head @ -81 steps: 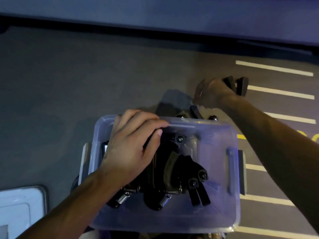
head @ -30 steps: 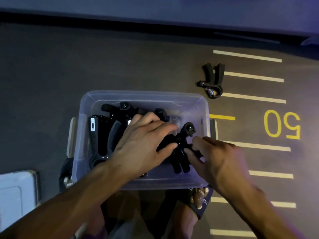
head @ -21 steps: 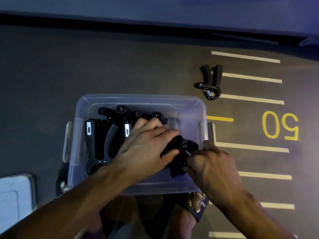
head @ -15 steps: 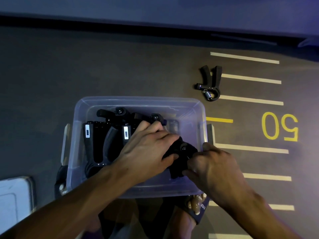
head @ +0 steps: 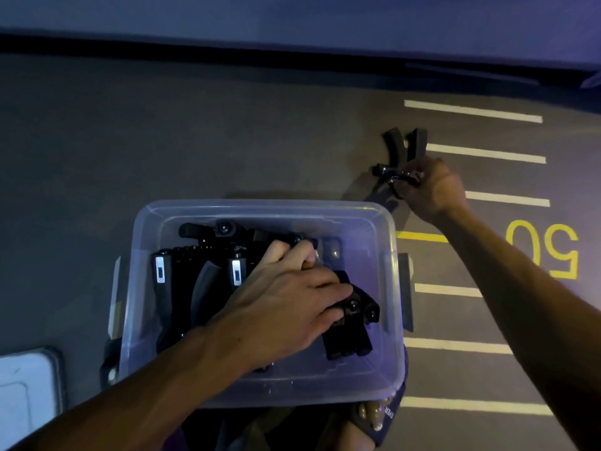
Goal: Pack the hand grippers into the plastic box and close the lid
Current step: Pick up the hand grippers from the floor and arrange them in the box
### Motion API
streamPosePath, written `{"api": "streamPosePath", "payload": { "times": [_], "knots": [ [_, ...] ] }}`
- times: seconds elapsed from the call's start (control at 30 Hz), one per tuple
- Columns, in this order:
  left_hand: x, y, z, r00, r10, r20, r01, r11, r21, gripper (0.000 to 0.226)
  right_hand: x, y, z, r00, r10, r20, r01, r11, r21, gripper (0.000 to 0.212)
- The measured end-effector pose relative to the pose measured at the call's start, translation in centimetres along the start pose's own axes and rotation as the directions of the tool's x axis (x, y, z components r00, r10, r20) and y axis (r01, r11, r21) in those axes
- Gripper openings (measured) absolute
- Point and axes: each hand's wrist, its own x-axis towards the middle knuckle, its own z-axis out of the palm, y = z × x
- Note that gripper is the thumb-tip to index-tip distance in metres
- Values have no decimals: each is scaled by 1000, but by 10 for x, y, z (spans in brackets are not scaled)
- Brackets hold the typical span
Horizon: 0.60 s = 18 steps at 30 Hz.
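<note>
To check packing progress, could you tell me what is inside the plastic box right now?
The box holds several black hand grippers. The left hand rests on them and covers some, so I cannot count them.

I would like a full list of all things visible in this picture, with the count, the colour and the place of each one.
plastic box: one, clear, lid off, on the floor in the lower middle.
hand grippers in the box: several, exact count unclear, black, piled inside the box.
hand gripper on the floor: one, black, beyond the right corner of the box.
lid: one, pale, appears to be the box lid, at the lower left edge.
floor markings: white lines, a yellow line and a yellow "50", on the right side of the dark floor.
sandal: one, dark, under the near edge of the box.
left hand: inside the box, resting on the grippers.
right hand: reaching out, gripping the floor gripper at its spring end.
</note>
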Motion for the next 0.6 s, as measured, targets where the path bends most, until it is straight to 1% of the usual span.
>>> {"api": "streamPosePath", "payload": {
  "times": [0.03, 0.1, 0.17, 0.23, 0.3, 0.37, 0.4, 0.47, 0.5, 0.57, 0.6],
  "knots": [
    [1, -2, -1, 1000, 17, -20, -18, 1000, -1, 39, 14, 6, 5, 999, 28, 35, -26, 998, -61, 48],
    [3, -8, -4, 997, 30, -67, -31, 999, -13, 33, 36, 16, 13, 994, 43, 102, -27, 987, -156, 68],
    [5, -13, -9, 994, 15, -111, -18, 1000, -25, 29, 48, 21, 21, 985, 77, 153, -45, 978, -203, 76],
    [7, -17, -12, 986, -16, -167, 8, 999, -45, 27, 49, 21, 28, 982, 123, 145, -92, 974, -206, 72],
    [9, -21, -15, 978, -38, -207, 23, 997, -73, 27, 39, 21, 29, 990, 130, 54, -118, 978, -174, 60],
    [11, -24, -18, 974, -47, -222, 27, 995, -92, 27, 29, 23, 30, 991, 131, -17, -131, 971, -200, 49],
    [12, -26, -20, 973, -47, -227, 26, 995, -94, 26, 28, 24, 30, 988, 150, -25, -151, 964, -218, 52],
    [14, -29, -22, 968, -53, -247, 32, 996, -89, 24, 30, 21, 31, 976, 214, -42, -218, 953, -210, 69],
    [14, -31, -22, 964, -61, -260, 37, 995, -95, 23, 33, 19, 31, 972, 225, -71, -235, 949, -210, 70],
    [15, -31, -22, 953, -80, -292, 46, 992, -121, 21, 39, 16, 31, 965, 225, -133, -248, 949, -193, 65],
    [15, -31, -23, 947, -92, -308, 54, 990, -129, 19, 42, 15, 31, 961, 239, -137, -261, 951, -168, 64]
  ]
}}
